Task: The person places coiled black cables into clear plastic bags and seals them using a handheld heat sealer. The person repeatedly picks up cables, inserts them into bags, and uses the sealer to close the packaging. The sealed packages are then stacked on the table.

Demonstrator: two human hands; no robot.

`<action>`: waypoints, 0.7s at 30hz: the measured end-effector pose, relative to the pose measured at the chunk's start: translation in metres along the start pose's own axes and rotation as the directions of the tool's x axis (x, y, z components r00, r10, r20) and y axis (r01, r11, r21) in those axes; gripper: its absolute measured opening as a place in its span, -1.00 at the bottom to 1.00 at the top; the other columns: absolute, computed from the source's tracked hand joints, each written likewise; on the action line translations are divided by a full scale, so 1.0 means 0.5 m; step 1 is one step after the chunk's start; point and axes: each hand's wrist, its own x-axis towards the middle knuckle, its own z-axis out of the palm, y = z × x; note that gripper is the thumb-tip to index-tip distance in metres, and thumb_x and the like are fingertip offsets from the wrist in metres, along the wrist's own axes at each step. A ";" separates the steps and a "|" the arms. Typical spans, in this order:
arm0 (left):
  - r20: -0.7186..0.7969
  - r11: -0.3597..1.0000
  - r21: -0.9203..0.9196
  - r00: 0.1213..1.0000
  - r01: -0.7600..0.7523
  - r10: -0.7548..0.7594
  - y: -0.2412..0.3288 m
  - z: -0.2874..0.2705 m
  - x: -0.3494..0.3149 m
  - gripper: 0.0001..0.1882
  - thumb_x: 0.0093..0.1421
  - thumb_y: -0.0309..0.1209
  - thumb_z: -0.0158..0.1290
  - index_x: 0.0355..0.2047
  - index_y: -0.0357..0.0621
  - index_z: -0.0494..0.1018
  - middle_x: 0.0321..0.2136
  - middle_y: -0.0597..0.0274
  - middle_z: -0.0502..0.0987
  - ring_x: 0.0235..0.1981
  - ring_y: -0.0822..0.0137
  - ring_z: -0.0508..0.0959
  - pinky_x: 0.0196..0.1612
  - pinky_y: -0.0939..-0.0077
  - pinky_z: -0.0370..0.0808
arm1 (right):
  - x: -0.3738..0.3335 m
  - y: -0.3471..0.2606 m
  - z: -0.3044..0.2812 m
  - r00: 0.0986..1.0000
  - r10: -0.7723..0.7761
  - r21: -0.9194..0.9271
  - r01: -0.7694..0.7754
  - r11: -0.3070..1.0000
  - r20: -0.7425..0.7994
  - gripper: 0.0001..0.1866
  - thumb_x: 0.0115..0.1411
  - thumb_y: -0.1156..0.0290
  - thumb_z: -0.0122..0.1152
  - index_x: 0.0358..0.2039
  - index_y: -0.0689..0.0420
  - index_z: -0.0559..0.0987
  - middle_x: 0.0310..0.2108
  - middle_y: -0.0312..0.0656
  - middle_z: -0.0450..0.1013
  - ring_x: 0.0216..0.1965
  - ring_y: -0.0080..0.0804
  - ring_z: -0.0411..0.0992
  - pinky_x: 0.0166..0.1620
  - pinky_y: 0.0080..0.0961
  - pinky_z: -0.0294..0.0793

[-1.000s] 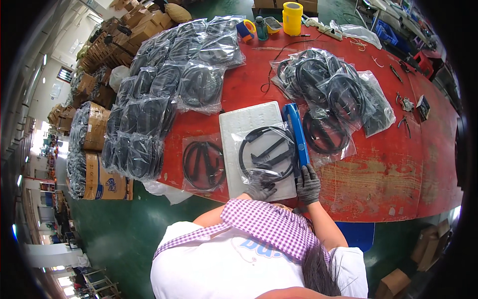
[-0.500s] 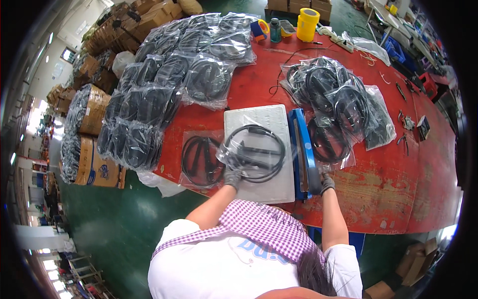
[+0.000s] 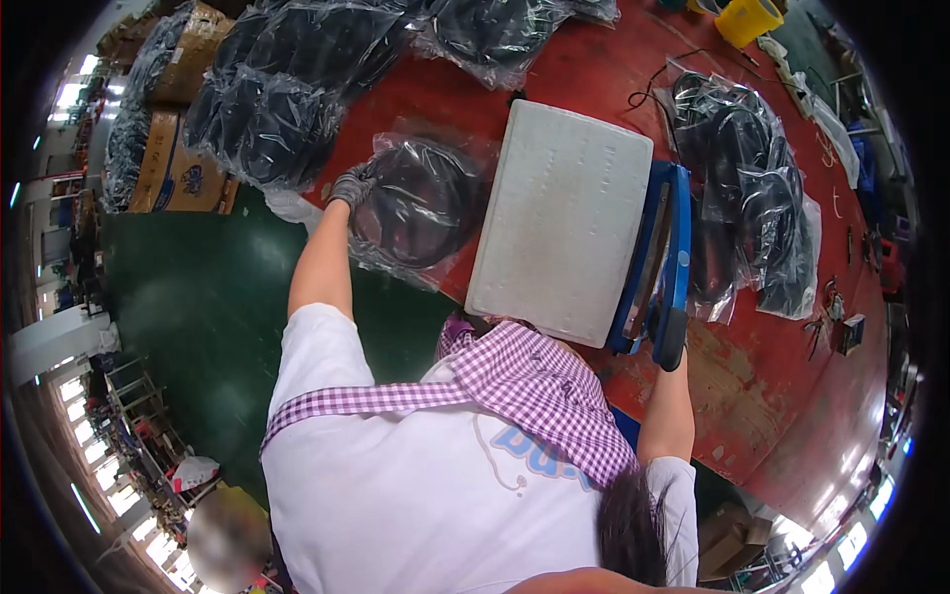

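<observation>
My left hand point(image 3: 353, 185), in a grey glove, grips the left edge of a clear plastic bag of coiled black cable point(image 3: 421, 203). The bag lies at the table's front edge, left of a pale rectangular board point(image 3: 564, 218), and seems to cover another bag there. Right of the board stands a blue hand-lever heat sealer point(image 3: 677, 228) with a black handle end, its arm raised a little above its base. My right forearm point(image 3: 669, 416) reaches to that handle end, which hides my right hand and its fingers.
Bagged cables point(image 3: 287, 109) are piled at the left and far side of the red table point(image 3: 742, 396). More bagged cables point(image 3: 737, 178) lie right of the sealer. Pliers point(image 3: 819, 327) sit farther right. A yellow roll point(image 3: 748, 20) stands at the back, cartons point(image 3: 183, 173) at the left.
My left hand has carried the bagged cable leftward off the board onto the spot where another bag lay. The view has turned and shifted; my right arm stays by the sealer.
</observation>
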 end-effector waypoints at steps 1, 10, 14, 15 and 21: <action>0.007 0.999 0.049 1.000 0.015 -0.015 0.011 0.008 0.014 -0.59 -0.08 -0.34 0.07 -0.16 -0.11 0.35 -0.31 0.15 0.48 -0.31 0.27 0.47 -0.21 0.46 0.36 | -0.004 -0.001 0.004 1.000 -0.016 -0.020 0.016 1.000 -0.006 -0.63 0.06 0.24 -0.01 -0.13 0.13 0.37 -0.49 -0.27 0.36 -0.51 -0.44 0.30 -0.42 -0.52 0.35; -0.136 0.989 0.139 0.990 0.049 -0.030 -0.073 0.085 0.069 -0.60 0.00 -0.17 -0.10 -0.17 -0.08 0.35 -0.26 -0.03 0.41 -0.22 -0.02 0.39 -0.19 0.26 0.34 | -0.084 -0.138 0.048 0.859 -0.459 -0.471 0.509 0.720 0.227 -0.64 0.07 0.26 -0.02 -0.12 0.12 0.36 -0.45 -0.27 0.37 -0.44 -0.46 0.31 -0.36 -0.54 0.34; 0.093 0.926 0.370 0.989 0.071 -0.113 -0.037 0.071 0.113 -0.56 0.01 -0.13 -0.13 -0.15 -0.09 0.32 -0.24 -0.06 0.39 -0.22 -0.05 0.39 -0.20 0.23 0.34 | -0.203 -0.333 0.113 0.452 -0.767 -0.458 0.857 0.234 0.454 -0.66 0.07 0.30 -0.02 -0.13 0.12 0.37 -0.42 -0.26 0.37 -0.39 -0.48 0.32 -0.31 -0.57 0.34; -0.119 0.905 0.426 0.992 0.014 0.040 0.059 0.082 0.061 -0.59 0.00 -0.11 -0.12 -0.20 -0.06 0.34 -0.29 -0.06 0.41 -0.25 -0.07 0.40 -0.23 0.20 0.34 | -0.260 -0.361 0.128 0.472 -0.769 -0.312 0.878 0.363 0.432 -0.68 0.07 0.31 -0.01 -0.14 0.13 0.37 -0.42 -0.26 0.38 -0.38 -0.48 0.32 -0.30 -0.57 0.34; 0.282 0.925 -0.138 0.882 -0.353 0.378 0.405 0.120 -0.199 -0.51 -0.03 -0.07 -0.07 -0.16 -0.13 0.26 -0.21 0.00 0.38 -0.20 0.07 0.40 -0.12 0.28 0.32 | -0.571 -0.387 0.371 0.336 -0.595 0.270 0.658 0.703 0.731 -0.77 0.07 0.36 0.01 -0.26 0.17 0.41 -0.40 -0.23 0.39 -0.34 -0.46 0.35 -0.26 -0.57 0.35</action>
